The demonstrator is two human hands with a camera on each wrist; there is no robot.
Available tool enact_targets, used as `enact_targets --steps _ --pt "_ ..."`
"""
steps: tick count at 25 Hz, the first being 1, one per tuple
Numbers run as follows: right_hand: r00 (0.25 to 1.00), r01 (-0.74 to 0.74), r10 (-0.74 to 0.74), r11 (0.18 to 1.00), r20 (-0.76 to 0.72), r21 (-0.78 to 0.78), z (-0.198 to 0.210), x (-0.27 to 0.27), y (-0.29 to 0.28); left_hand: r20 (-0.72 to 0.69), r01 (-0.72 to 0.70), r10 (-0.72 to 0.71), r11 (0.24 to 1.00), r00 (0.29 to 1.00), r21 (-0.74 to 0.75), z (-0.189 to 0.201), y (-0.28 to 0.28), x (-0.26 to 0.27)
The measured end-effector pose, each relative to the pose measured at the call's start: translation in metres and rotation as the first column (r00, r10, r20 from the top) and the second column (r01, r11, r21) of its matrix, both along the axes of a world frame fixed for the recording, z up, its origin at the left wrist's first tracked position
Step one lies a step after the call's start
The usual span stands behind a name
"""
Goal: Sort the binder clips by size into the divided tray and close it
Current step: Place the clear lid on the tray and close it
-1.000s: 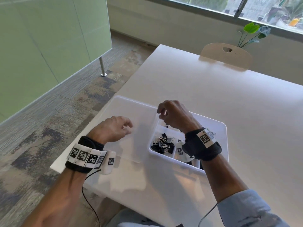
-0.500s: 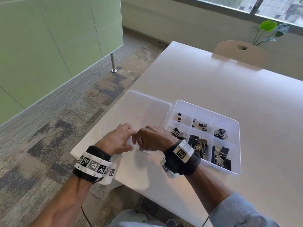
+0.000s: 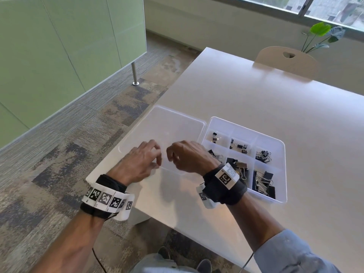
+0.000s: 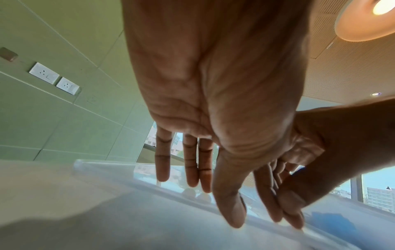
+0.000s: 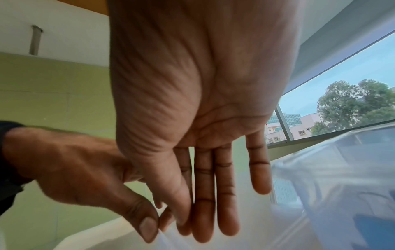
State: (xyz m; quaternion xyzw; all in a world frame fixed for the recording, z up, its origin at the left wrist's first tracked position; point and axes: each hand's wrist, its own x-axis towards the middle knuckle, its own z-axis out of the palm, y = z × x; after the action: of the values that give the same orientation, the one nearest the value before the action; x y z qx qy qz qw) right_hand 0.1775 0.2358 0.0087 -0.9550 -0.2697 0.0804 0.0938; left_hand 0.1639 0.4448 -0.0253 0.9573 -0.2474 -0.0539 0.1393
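A clear divided tray [image 3: 283, 174] sits on the white table with black binder clips [image 3: 264, 182] sorted in its compartments, small ones [image 3: 214, 134] at the back and large ones in front. Its hinged clear lid [image 3: 167, 127] lies open flat to the tray's left. My left hand [image 3: 157, 162] and right hand [image 3: 171, 156] are side by side at the lid's near edge. In the wrist views the left hand [image 4: 213, 199] has its thumb in front of the rim and its fingers behind it. The right hand [image 5: 192, 225] pinches the same edge.
The table's left edge [image 3: 122, 142] runs just beside the lid, with carpet floor below. A wooden chair [image 3: 285, 58] and a green plant [image 3: 321, 30] stand at the table's far side. Bare tabletop [image 3: 256, 99] lies beyond the tray.
My right hand left the tray's compartments and came to the lid's near edge beside my left hand. The two hands now sit slightly apart on that edge.
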Motion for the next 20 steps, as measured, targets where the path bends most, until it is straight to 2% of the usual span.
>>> enact_targets --steps 6,10,15,20 --pt "0.954 0.172 -0.226 0.95 0.195 0.259 0.029 0.017 -0.022 0.267 -0.005 0.033 0.994 0.963 -0.106 0.044 0.017 0.008" --pt "0.876 0.27 -0.38 0.896 0.297 0.352 0.043 0.02 -0.03 0.387 -0.035 0.15 0.957 0.91 -0.287 0.078 0.019 0.015" --pt "0.855 0.36 -0.47 0.842 0.22 0.401 0.041 0.023 -0.042 0.42 -0.088 0.379 0.819 0.824 -0.567 0.112 0.019 0.034" --pt "0.875 0.382 -0.463 0.841 0.144 0.383 0.036 0.02 -0.052 0.437 -0.015 0.547 0.636 0.714 -0.772 0.137 0.014 0.051"
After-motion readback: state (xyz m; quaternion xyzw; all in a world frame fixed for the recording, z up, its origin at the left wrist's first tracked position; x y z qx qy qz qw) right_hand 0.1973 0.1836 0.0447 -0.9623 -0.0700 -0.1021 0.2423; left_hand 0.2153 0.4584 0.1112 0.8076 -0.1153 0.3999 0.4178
